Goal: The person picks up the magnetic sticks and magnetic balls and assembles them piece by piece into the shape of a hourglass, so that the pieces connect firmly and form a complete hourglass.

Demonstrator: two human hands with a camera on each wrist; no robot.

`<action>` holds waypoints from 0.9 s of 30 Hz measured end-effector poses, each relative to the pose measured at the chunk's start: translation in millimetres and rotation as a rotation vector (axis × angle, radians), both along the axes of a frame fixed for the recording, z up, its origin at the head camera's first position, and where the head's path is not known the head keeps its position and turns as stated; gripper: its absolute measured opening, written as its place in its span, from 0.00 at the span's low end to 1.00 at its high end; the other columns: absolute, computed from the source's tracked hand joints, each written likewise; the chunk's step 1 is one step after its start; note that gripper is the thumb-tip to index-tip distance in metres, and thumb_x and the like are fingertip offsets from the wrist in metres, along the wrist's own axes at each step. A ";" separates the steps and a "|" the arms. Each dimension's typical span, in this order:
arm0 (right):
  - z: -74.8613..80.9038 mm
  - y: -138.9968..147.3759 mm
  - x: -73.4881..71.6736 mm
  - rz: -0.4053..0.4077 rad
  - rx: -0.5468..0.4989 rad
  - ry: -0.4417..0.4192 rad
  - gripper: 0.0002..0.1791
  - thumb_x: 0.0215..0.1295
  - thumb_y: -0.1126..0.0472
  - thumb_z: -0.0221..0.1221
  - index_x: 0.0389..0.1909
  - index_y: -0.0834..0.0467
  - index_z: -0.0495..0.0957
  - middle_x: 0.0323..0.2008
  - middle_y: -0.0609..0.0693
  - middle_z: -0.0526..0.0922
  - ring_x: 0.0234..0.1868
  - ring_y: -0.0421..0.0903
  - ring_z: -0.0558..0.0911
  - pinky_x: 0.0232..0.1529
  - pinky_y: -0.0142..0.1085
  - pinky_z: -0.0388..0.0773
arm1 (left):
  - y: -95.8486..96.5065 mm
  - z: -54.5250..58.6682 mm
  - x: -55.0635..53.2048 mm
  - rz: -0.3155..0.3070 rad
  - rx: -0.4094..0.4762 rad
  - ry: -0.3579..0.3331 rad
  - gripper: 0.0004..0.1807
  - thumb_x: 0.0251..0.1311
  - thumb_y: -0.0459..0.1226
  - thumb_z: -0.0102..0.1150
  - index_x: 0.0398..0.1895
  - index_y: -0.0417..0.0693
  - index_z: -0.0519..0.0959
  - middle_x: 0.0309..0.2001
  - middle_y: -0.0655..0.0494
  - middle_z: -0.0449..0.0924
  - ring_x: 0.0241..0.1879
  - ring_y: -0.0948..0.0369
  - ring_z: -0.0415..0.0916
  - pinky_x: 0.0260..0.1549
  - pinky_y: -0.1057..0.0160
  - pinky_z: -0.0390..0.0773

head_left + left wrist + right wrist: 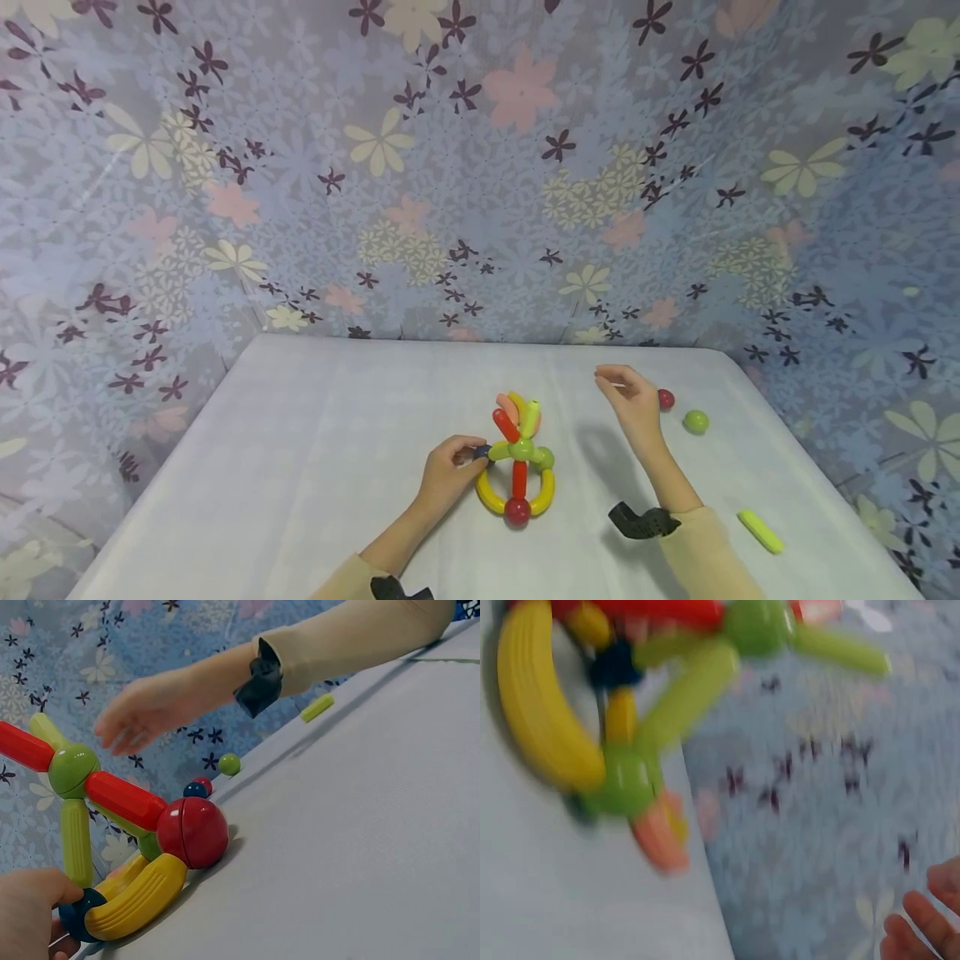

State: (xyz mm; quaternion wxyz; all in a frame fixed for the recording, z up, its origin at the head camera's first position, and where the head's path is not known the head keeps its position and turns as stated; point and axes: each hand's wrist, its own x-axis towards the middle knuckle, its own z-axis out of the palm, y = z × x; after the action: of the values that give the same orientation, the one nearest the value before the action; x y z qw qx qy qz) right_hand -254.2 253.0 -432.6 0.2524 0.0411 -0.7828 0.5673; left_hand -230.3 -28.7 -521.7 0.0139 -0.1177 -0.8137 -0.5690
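Note:
A toy structure of colored rods and balls stands on the table, with a yellow curved rod (pixel 491 493) and a red ball (pixel 517 512) at its base. My left hand (pixel 452 473) pinches the dark blue ball (pixel 81 915) at the structure's left side. From a light green ball (pixel 521 448) at the top, a red rod (pixel 506 425) and a light green rod (pixel 531 419) point upward. My right hand (pixel 632 406) is raised over the table to the right of the structure, fingers loosely bent, nothing between them.
Beyond my right wrist lie a loose red ball (pixel 666 400) and a green ball (pixel 696 422). The left wrist view shows another blue ball (pixel 195 790) beside the red one. A yellow-green rod (pixel 761 532) lies at the front right. Flowered cloth (pixel 480 208) hangs behind the table.

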 end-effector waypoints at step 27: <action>-70.5 119.4 -15.3 -0.595 0.084 -0.279 0.19 0.54 0.73 0.54 0.49 0.72 0.76 0.52 0.71 0.77 0.56 0.60 0.74 0.59 0.44 0.67 | -0.8 -1.1 0.0 0.000 0.039 0.001 0.11 0.57 0.38 0.61 0.43 0.50 0.82 0.44 0.54 0.83 0.41 0.63 0.75 0.42 0.69 0.73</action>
State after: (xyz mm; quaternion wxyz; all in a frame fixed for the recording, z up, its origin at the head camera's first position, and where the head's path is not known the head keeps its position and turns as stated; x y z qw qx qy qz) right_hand -269.6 372.4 -503.1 0.2957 -0.2571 -0.8102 0.4359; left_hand -230.3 -29.5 -522.8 0.0165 -0.1175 -0.8025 -0.5847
